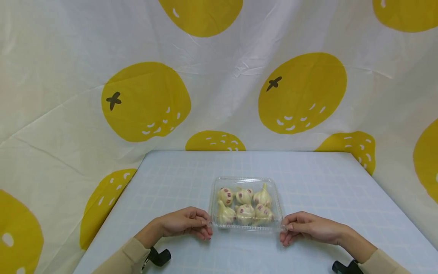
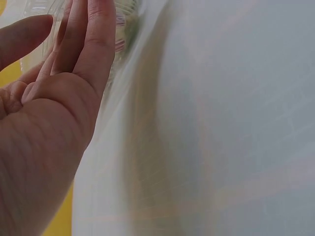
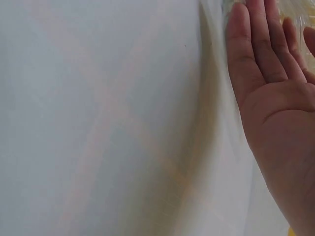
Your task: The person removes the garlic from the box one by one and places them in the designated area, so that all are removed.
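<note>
A clear plastic container (image 1: 245, 227) holding several garlic bulbs (image 1: 245, 214) lies on the table, its see-through lid over them. At its front left corner my left hand (image 1: 187, 222) pinches the plastic edge between thumb and fingers. My right hand (image 1: 313, 227) pinches the front right corner in the same way. In the left wrist view, the fingers (image 2: 91, 39) reach along the container's side and cover much of it. Only a strip of clear plastic (image 3: 295, 7) shows beyond the fingers in the right wrist view.
The table (image 1: 178, 171) has a pale checked cloth. Behind it hangs a white curtain (image 1: 222, 95) with large yellow fruit prints. Dark wrist-worn devices (image 1: 160, 257) sit below both sleeves.
</note>
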`<state>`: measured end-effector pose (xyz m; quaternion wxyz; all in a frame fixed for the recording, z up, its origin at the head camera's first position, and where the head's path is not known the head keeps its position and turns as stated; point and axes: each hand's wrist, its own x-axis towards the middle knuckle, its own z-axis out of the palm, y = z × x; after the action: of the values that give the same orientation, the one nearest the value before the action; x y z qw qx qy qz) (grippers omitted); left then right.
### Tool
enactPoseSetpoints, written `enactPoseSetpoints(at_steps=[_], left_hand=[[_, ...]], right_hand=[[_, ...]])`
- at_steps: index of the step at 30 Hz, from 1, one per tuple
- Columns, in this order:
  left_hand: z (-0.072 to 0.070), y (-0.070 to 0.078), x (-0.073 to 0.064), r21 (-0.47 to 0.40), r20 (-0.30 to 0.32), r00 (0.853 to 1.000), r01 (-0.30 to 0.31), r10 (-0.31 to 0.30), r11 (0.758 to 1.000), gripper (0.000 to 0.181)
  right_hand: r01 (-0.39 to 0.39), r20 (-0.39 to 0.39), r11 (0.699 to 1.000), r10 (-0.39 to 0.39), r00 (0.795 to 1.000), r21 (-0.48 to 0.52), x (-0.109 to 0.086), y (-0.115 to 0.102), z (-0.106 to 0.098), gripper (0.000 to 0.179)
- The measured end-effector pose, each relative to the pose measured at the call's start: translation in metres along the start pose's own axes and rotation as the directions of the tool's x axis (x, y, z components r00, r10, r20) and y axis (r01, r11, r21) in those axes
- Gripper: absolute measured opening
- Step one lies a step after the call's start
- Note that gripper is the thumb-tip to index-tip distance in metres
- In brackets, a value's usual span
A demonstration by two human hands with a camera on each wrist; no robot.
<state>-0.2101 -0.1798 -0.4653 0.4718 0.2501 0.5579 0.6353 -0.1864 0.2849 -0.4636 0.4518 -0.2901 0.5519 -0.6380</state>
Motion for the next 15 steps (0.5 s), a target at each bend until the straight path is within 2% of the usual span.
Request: enactPoseSetpoints(at_steps=[8, 15], left_hand=[[0.002, -0.005, 0.002, -0.029, 0.002, 0.999, -0.045, 0.045, 0.999, 0.031], [0.001, -0.009, 0.002, -0.036, -0.028, 0.999, -0.045, 0.044, 0.998, 0.034]], right_hand=[[0.053, -0.045, 0.998, -0.052, 0.998, 0.037, 0.000, 0.008, 0.001, 0.030], [0.098, -0.091, 0.995, -0.095, 0.991, 0.034, 0.003, 0.013, 0.004, 0.027]])
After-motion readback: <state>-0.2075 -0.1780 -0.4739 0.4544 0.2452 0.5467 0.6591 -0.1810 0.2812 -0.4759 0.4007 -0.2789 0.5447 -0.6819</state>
